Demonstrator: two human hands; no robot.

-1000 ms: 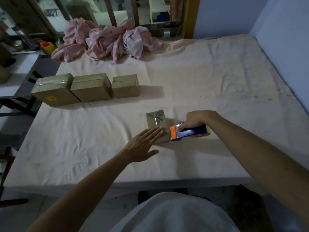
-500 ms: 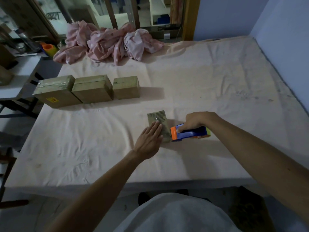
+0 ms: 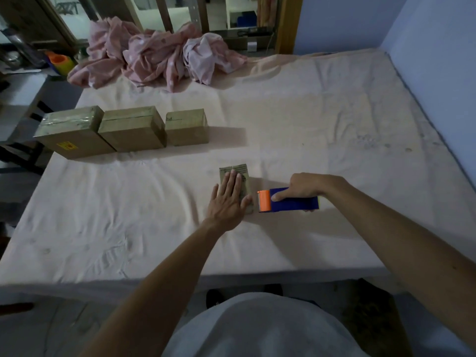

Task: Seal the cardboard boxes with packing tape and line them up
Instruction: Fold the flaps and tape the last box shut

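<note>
A small flat cardboard box (image 3: 238,172) with shiny tape on top lies in the middle of the bed. My left hand (image 3: 229,199) presses flat on it with straight fingers. Just right of the box, my right hand (image 3: 304,185) grips a blue tape dispenser (image 3: 291,203), whose orange end (image 3: 264,200) sits against the box's right side. Three taped cardboard boxes stand side by side in a row at the back left: a large one (image 3: 69,132), a middle one (image 3: 131,130) and a smaller one (image 3: 186,127).
The bed sheet (image 3: 322,140) is pale and wrinkled. A pile of pink cloth (image 3: 159,57) lies at the far edge. A blue wall (image 3: 438,60) borders the right side. An orange cup (image 3: 59,61) stands on furniture to the far left.
My left hand has slid forward from the box's near left corner onto its top and now lies flat over it. The dispenser and my right hand have stayed beside the box.
</note>
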